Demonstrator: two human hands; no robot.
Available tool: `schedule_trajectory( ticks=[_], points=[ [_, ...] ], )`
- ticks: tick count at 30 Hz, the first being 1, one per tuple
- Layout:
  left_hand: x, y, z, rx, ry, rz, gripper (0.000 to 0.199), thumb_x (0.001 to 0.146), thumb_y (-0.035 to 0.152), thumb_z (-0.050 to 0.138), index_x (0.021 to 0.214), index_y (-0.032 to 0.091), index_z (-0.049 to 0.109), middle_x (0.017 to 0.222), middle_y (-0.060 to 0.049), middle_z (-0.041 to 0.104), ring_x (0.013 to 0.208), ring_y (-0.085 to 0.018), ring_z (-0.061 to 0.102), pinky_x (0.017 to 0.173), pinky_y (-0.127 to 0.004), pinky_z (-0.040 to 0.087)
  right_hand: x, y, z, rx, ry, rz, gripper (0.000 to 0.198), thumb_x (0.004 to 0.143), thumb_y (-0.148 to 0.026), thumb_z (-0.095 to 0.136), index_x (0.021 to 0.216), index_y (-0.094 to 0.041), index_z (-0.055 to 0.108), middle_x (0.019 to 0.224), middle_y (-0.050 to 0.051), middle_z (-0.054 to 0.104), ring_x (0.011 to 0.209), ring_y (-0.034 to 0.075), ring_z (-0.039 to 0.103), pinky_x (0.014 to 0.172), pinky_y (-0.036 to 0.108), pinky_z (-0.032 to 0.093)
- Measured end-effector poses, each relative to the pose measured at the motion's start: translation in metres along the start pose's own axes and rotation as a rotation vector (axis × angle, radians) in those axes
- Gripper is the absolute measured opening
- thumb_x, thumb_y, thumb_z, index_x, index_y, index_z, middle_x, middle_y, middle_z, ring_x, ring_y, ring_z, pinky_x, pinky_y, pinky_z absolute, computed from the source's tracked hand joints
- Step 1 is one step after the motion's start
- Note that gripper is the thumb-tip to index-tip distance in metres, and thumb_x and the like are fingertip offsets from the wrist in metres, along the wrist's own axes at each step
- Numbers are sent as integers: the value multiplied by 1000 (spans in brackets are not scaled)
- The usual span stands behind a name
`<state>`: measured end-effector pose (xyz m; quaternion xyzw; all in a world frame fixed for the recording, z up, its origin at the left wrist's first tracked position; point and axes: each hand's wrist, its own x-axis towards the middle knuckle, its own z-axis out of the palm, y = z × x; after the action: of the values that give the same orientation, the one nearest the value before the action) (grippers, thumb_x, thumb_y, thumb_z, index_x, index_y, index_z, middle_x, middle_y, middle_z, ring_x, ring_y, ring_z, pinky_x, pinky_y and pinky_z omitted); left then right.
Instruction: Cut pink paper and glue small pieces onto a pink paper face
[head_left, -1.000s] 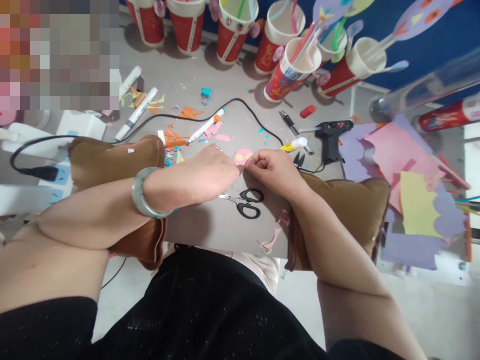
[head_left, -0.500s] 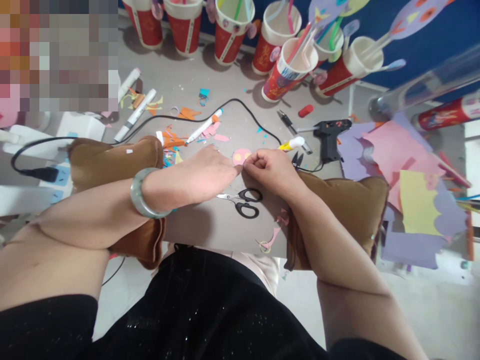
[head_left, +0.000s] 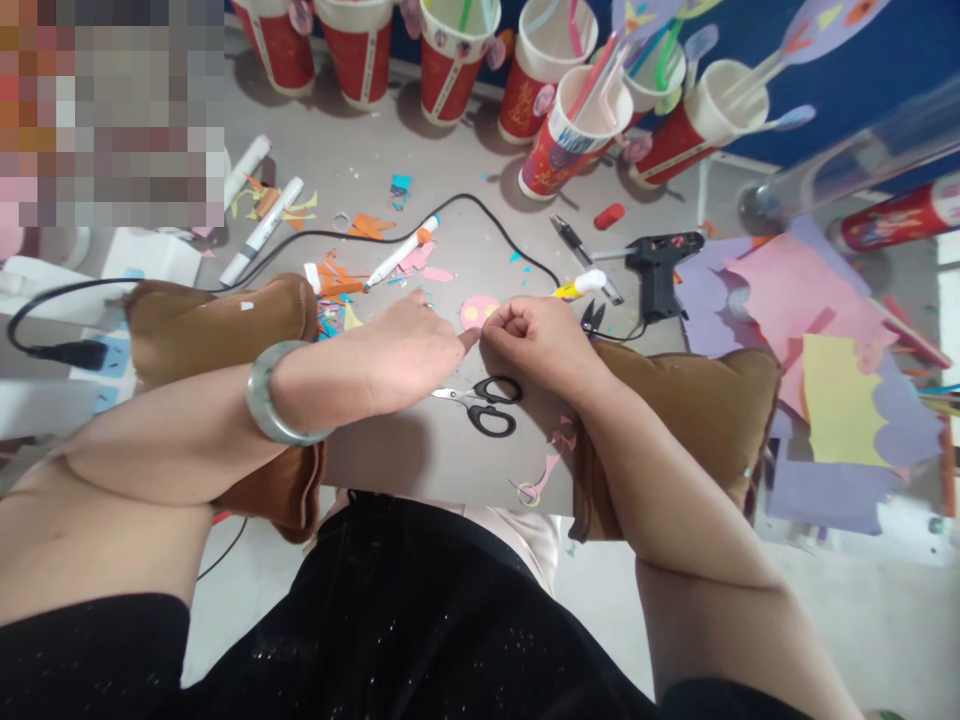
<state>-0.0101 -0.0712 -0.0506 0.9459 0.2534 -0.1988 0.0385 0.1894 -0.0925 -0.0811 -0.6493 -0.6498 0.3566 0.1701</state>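
A small pink paper circle with yellow dots shows between my two hands, just above the tabletop. My left hand, below a pale bangle, has its fingers closed at the circle's lower left edge; most of them are hidden from above. My right hand is curled in a pinch, thumb and forefinger meeting at the circle's right edge. Whatever small thing is in that pinch cannot be made out. Black-handled scissors lie below the hands, their blades partly under my left hand.
A black glue gun lies at right, its cord crossing the table. Markers and paper scraps are scattered at left. Several red cups with straws stand at the back. Brown cushions flank my arms; coloured sheets lie far right.
Both hands keep almost the same pose around the paper circle. The whole view has shifted slightly; nothing has visibly been picked up or let go.
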Motion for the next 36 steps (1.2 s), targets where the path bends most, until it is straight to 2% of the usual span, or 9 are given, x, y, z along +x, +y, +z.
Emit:
schedule_trajectory(
  ticks=[9, 14, 17, 22, 26, 32, 36],
  points=[
    [-2, 4, -8, -50, 15, -37, 49, 91, 5, 49, 137, 13, 64, 81, -6, 78, 80, -24, 72, 93, -39, 39, -1, -3, -2, 0, -8, 26, 9, 79, -26, 64, 75, -18, 65, 58, -3, 59, 57, 13, 49, 64, 29, 37],
    [-1, 2, -12, -25, -37, -4, 58, 91, 5, 50, 147, 15, 57, 83, -7, 78, 81, -25, 72, 84, -38, 38, -7, 1, -7, 15, -15, 0, 11, 80, -27, 66, 86, -19, 64, 58, -5, 60, 57, 14, 51, 67, 30, 38],
    [1, 2, -14, -40, -64, 2, 58, 91, 5, 49, 147, 14, 58, 85, -9, 79, 82, -26, 72, 81, -38, 37, -15, 6, -10, -27, -35, -72, 12, 82, -25, 65, 92, -18, 65, 62, -3, 64, 59, 14, 54, 68, 30, 40],
    [2, 2, -8, -146, -3, -31, 57, 86, 3, 59, 141, 15, 63, 82, -6, 78, 79, -25, 71, 88, -39, 37, -25, 12, -12, -347, -4, -297, 17, 94, -26, 56, 95, -18, 71, 78, 5, 72, 69, 17, 59, 66, 29, 36],
    [1, 1, -3, -60, -10, 4, 66, 82, 3, 61, 147, 15, 58, 76, -3, 75, 73, -23, 68, 92, -41, 39, -27, 16, -14, -620, 7, -434, 33, 102, -27, 44, 101, -18, 76, 80, 6, 71, 67, 16, 55, 59, 30, 26],
    [-3, -3, -1, -1, 66, 18, 58, 88, 5, 46, 141, 20, 61, 68, -2, 69, 69, -22, 64, 87, -40, 40, -29, 15, -19, -833, 2, -571, 38, 104, -22, 40, 114, -19, 77, 71, 4, 64, 61, 15, 47, 58, 29, 23],
    [-3, -4, -3, 28, 48, 27, 61, 87, 5, 48, 145, 18, 59, 73, -3, 71, 68, -22, 63, 89, -40, 40, -29, 14, -19, -895, -10, -589, 40, 104, -19, 40, 122, -19, 75, 70, 4, 63, 61, 16, 45, 58, 30, 22]
  ],
)
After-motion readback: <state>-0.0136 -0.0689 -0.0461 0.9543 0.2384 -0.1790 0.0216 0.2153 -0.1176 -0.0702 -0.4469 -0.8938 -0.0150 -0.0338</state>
